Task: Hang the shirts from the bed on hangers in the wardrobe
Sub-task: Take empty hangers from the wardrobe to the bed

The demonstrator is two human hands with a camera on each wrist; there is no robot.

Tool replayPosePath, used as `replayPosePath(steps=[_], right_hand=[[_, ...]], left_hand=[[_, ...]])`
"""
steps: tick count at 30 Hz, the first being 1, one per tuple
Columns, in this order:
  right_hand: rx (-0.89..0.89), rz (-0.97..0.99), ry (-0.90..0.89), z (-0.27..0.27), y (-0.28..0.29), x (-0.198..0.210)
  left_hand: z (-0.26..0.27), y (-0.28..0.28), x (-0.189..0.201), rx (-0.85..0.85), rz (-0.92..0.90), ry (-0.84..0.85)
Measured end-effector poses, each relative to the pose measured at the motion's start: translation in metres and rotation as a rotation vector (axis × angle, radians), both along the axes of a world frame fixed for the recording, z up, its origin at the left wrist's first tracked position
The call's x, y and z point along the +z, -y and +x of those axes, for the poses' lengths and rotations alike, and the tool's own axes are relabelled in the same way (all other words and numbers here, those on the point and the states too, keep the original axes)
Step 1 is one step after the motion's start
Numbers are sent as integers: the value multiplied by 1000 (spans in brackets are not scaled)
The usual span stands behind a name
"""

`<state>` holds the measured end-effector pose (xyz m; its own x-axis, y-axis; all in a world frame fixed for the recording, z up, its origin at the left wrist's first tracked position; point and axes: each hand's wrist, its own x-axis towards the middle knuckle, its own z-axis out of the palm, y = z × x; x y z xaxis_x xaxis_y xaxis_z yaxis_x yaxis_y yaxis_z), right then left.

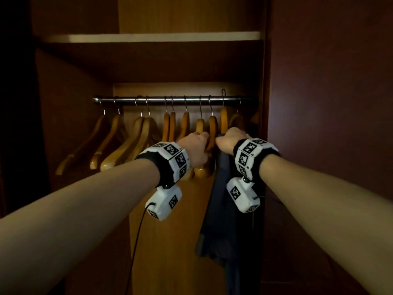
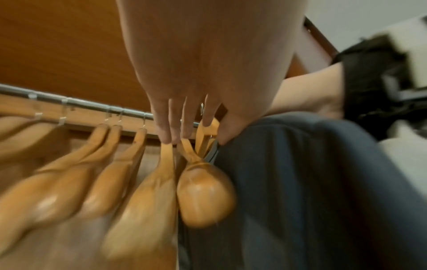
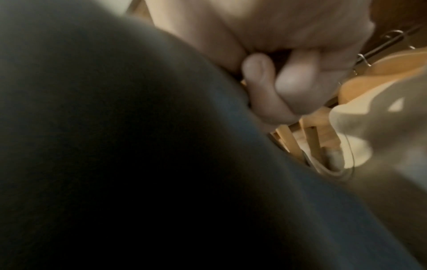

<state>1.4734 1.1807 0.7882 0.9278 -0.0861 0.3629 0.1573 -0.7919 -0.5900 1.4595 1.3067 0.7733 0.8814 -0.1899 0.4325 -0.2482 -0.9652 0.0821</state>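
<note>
Shirt, dark grey-blue fabric (image 1: 221, 188), hung straight down from the right hand (image 1: 230, 140) at the right end of the silver metal wardrobe rail (image 1: 170, 100), its long axis vertical, already inside the wooden wardrobe (image 1: 263, 124). Right hand was closed in a fist at the top of the garment; in the right wrist view the curled fingers (image 3: 256, 73) wrapped something at the shirt's collar end, probably its hanger, but blur hid exactly what. One hook (image 1: 223, 96) stood higher than the others above the rail, directly over that hand, so the hanger looked not fully seated yet.

Left hand (image 1: 196, 145) sat just beside the right, on its left, fingers (image 2: 171, 126) straight and together, pressing against the tops of the nearest empty orange-brown wooden hangers (image 2: 203, 182). Those hangers lay immediately left of the shirt, touching or nearly touching it.

Key relation: shirt was right of the left fingers, empty hangers left of them, so the left hand acted as a wedge keeping a gap on the rail. Right hand was the nearer one to the hook; judged next move was lowering the hook onto the rail in that gap.
</note>
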Motion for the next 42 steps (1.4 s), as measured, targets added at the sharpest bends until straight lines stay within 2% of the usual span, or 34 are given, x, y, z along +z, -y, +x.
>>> replayPosePath(steps=[6,12,16,19,21,23,26,30,36,40,42], right_hand=[[-51,38,-7,54,-15,15],[-68,-32,-79,84,-18,0],[-119,-86,-77,85,-18,-11],[-211,-173,-22,77,-16,-13],[-236,-194,112,69,-17,-11],[-187,-155,183,62,-22,-8],[-123,-51,50,57,-34,-7],[-105,52,-1,55,-47,-4],[-59,255,-85,28,-65,6],[-54,427,-55,10,-77,15],[-80,435,-36,11,-75,10]], left_hand=[[42,3,10,-81,-38,-51],[71,-2,9,-146,-123,-53],[79,-2,-1,-176,-155,-90],[81,-3,-9,-212,-185,-133],[82,-6,-16,-242,-243,-177],[82,-8,-21,-274,-333,-196],[78,-8,-27,-301,-475,-119],[73,-12,-28,-340,-577,-23],[58,-26,-24,-477,-593,86],[49,-39,-23,-577,-567,174],[44,-47,-22,-612,-523,182]])
